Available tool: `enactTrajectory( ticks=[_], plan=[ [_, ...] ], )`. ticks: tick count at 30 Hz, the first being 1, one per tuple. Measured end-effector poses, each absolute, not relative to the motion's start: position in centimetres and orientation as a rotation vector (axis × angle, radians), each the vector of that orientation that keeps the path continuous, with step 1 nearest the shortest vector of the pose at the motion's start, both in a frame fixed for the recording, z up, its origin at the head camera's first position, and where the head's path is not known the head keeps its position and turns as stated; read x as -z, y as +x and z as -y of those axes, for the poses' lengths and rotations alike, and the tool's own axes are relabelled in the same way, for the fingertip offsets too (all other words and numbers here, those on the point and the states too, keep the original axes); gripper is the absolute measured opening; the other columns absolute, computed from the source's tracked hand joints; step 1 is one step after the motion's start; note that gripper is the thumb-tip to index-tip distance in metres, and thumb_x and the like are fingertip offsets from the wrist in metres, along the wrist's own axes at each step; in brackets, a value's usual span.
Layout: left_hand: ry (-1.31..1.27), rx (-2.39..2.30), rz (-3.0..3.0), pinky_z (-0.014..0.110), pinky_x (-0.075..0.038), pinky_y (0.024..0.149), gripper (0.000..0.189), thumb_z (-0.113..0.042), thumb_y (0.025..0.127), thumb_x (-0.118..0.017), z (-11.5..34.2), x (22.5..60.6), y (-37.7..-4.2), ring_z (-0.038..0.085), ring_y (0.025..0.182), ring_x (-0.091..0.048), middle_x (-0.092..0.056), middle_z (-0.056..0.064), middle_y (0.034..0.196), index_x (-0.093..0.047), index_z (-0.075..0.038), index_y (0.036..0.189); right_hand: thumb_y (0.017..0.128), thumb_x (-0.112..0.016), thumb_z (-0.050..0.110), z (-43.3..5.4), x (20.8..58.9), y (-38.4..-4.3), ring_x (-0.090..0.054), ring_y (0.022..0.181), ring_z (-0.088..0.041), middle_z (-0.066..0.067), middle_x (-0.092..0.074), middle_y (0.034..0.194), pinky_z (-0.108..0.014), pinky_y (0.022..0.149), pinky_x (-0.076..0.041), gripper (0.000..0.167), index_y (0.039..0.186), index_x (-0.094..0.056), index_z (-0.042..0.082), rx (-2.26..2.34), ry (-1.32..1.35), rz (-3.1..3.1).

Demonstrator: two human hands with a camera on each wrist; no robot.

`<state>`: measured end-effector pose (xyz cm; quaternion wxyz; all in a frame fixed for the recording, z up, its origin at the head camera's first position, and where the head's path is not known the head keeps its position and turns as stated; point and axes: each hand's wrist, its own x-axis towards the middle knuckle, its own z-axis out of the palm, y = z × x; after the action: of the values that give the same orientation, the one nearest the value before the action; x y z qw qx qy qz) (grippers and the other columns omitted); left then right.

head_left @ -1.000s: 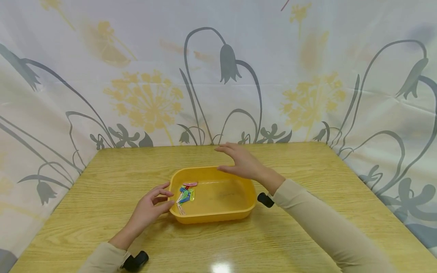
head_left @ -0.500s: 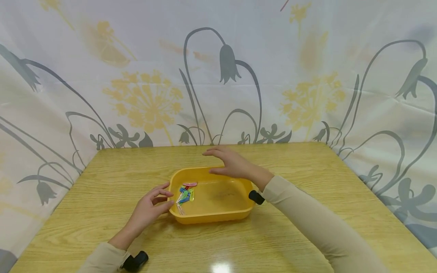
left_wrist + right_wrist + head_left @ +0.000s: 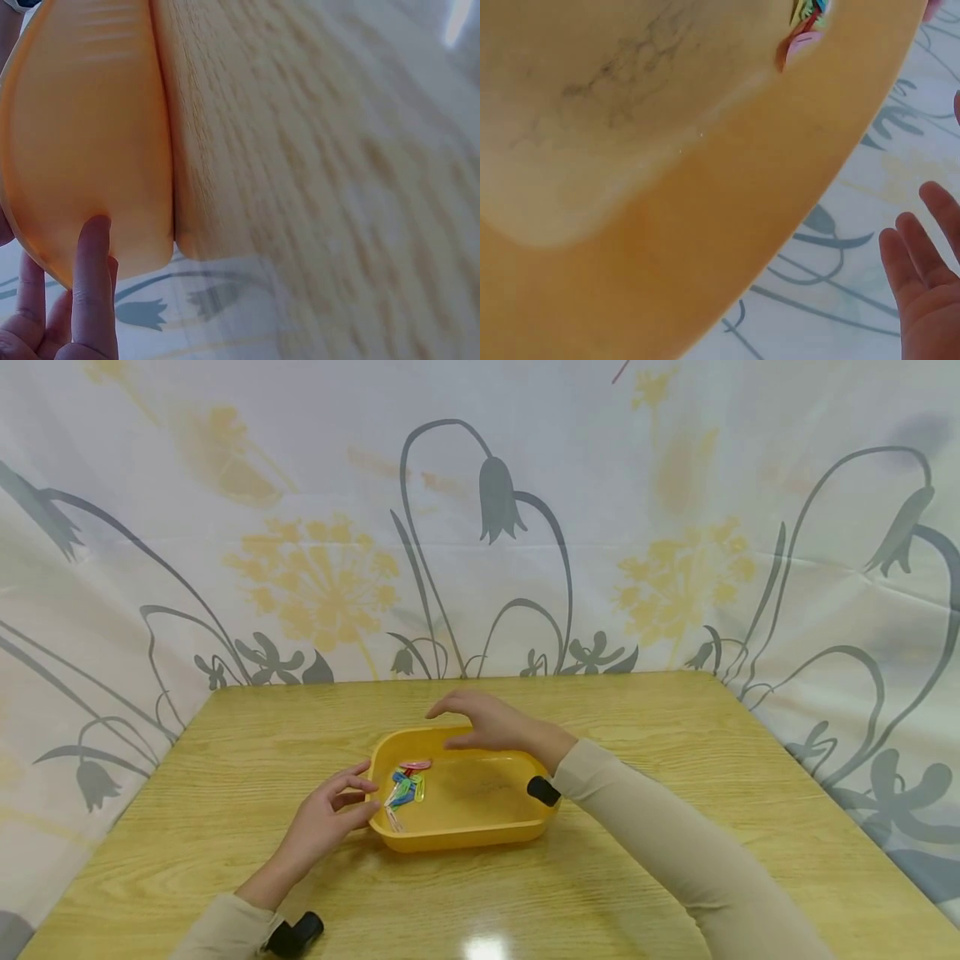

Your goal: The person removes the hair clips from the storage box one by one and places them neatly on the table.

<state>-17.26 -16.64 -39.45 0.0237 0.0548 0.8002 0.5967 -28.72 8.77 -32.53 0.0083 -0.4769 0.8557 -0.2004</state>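
Observation:
A yellow plastic tub [image 3: 465, 839] stands on the wooden table. At its left end lies a small heap of colourful snap hair clips [image 3: 406, 787], pink, blue, green, yellow and pale ones. My left hand [image 3: 326, 814] rests against the tub's left end, fingertips at the rim; in the left wrist view a finger [image 3: 94, 277] touches the outer wall. Over the far rim hovers my right hand [image 3: 491, 722], holding nothing, thumb and fingers spread apart. The right wrist view shows its extended fingers [image 3: 922, 255] beyond the tub's edge.
The wooden table [image 3: 247, 752] reaches back to a white curtain [image 3: 450, 568] with grey and yellow flower prints. Black wrist cameras sit at both cuffs, the right one [image 3: 543, 791] above the tub's right end. Dark smudges mark the tub's floor.
My right hand has moved left and slightly nearer along the tub's far rim, its wrist camera now over the tub. The left hand, tub and hair clips stay in place.

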Motion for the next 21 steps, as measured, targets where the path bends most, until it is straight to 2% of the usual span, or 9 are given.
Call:
enactTrajectory(
  ticks=[8,21],
  plan=[
    [0.182,-1.818,-2.488,0.030,-0.055,0.075,0.030,-0.013,0.085,-0.069,16.8,39.4,-17.2,0.036,0.116,-0.049,-0.036,0.009,0.145,-0.060,0.005,0.106,0.084,-0.071,0.014,-7.8,32.9,-28.7,-0.049,0.116,-0.023,-0.007,-0.058,0.121,-0.035,0.101,-0.038,0.037,0.118,-0.061,0.005,0.596,-1.534,-2.572],
    [0.216,-1.809,-2.503,0.030,-0.055,0.074,0.028,-0.012,0.085,-0.069,16.8,39.5,-17.3,0.037,0.115,-0.050,-0.036,0.010,0.145,-0.060,0.005,0.105,0.083,-0.069,0.004,-6.7,34.7,-29.2,-0.053,0.109,-0.019,-0.004,-0.062,0.113,-0.027,0.098,-0.039,0.031,0.113,-0.065,0.005,0.448,-1.682,-2.398]
  ],
)
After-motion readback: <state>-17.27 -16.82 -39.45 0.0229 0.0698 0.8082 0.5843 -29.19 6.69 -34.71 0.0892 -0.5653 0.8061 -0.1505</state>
